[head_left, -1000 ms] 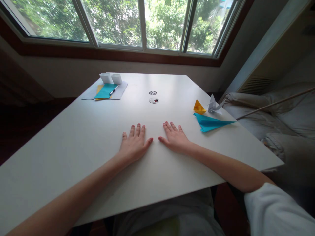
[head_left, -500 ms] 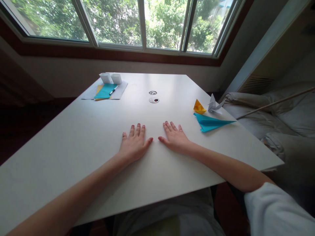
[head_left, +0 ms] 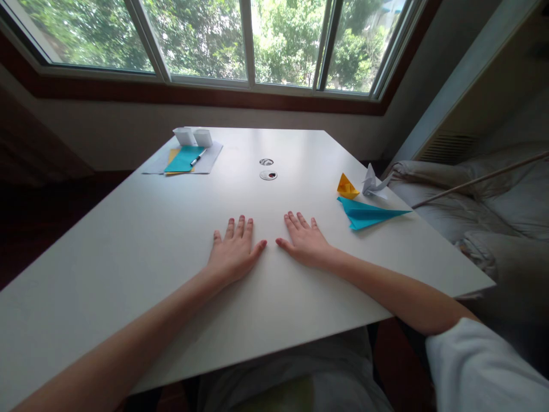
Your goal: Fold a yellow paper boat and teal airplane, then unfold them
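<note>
My left hand [head_left: 234,250] lies flat, palm down, on the white table [head_left: 128,252], fingers spread. Beside it, with a small gap between the thumbs, my right hand [head_left: 305,240] rests the same way. Neither holds anything. Nearest to the right hand is a blue paper plane [head_left: 371,214], its nose pointing right. Just behind the plane stand a yellow paper boat [head_left: 346,187] and a white paper crane [head_left: 374,182]. Two round stickers, one nearer [head_left: 268,175] and one farther [head_left: 266,162], are on the tabletop beyond my hands.
At the table's far left are white sheets [head_left: 213,162], blue paper [head_left: 185,158] over yellow paper [head_left: 172,154], a pen [head_left: 198,157] and two small white containers [head_left: 202,137]. A covered sofa [head_left: 450,194] with a stick [head_left: 480,179] across it stands right. Windows [head_left: 206,40] are ahead.
</note>
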`<state>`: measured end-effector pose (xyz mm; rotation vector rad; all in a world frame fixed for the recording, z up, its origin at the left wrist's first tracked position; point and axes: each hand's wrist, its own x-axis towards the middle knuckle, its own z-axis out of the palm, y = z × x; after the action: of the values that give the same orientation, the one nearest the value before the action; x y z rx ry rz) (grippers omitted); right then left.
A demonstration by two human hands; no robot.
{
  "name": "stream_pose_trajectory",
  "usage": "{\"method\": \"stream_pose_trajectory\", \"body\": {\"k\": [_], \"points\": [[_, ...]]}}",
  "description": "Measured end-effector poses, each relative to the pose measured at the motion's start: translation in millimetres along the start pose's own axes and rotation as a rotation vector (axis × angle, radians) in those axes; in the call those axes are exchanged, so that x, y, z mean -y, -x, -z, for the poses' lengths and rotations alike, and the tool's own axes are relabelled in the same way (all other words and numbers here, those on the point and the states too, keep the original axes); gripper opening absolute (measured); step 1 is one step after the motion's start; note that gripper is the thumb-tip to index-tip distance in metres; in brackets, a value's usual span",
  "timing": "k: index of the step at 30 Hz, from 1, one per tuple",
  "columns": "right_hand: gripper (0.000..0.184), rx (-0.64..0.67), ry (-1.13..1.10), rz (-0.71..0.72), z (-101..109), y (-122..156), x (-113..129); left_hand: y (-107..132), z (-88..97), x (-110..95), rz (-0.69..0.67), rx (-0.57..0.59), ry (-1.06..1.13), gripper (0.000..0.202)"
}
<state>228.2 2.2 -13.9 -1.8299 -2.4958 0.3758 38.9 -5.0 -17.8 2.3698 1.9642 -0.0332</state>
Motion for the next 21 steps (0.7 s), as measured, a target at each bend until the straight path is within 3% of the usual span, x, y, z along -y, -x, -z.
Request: {"method": "stream_pose_trajectory", "body": {"k": [21], "points": [[0.076, -0.052, 0.013, 0.018, -1.2, 1.4, 1.9, 0.0, -1.9, 0.6, -0.018, -0.035, 0.001, 0.072]]}}
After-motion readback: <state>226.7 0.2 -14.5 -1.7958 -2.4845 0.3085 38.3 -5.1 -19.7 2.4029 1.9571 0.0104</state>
